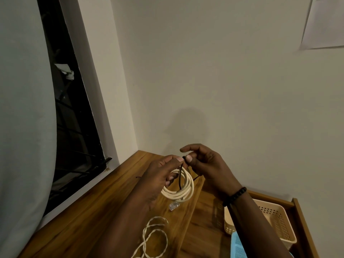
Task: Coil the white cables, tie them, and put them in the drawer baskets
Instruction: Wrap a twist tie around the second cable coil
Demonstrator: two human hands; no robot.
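**Coiled cable held above the wooden surface**

We see the coiled white cable, a smooth round bundle of several loops, held in the air over the surface. Our left hand holds the coil at its top, thumb pressed near a thin dark tie that hangs through the loops. Our right hand pinches the tie's upper end between thumb and forefinger; a black beaded bracelet circles that wrist. A clear plug dangles below the coil. Nearer us, a twisted white cable lies loose on the grained brown wood. At right, an open drawer contains a perforated beige basket and a blue basket. Plain walls meet behind; a dark window stands left.
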